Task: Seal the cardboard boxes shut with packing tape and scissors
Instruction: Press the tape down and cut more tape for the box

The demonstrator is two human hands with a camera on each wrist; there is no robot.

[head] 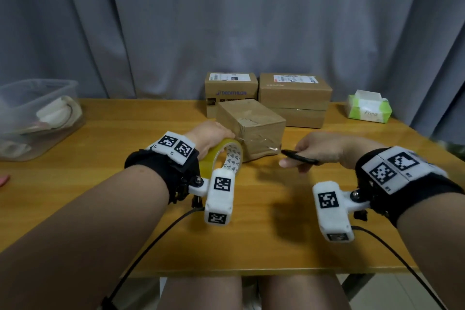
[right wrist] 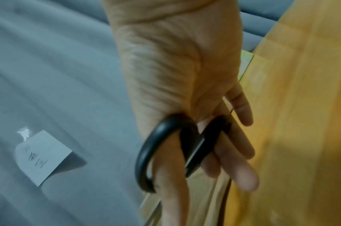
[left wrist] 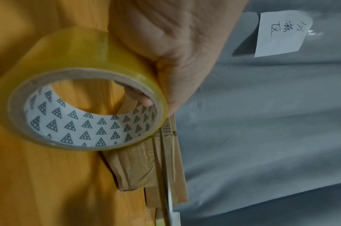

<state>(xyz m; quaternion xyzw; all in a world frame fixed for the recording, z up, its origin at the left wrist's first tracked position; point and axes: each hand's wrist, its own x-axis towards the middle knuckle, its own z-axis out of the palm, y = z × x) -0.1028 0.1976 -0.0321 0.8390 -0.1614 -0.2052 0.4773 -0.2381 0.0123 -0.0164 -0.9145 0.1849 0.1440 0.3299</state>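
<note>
yellowish tape roll [head: 221, 156] gripped by left hand [head: 210, 137]; right hand [head: 319, 148] fingers through black scissors [head: 299, 157].

On the table [head: 276, 221], one box [head: 251, 126] sits centre frame before two boxes [head: 266, 95]. A bin [head: 37, 113] lies far left, a tissue pack [head: 368, 107] far right.

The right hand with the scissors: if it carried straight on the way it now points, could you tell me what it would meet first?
Probably the near cardboard box: the right hand aims the scissors leftward at its taped lower corner, with a small gap. Depth is unclear; it might pass just in front, toward the tape roll.
</note>
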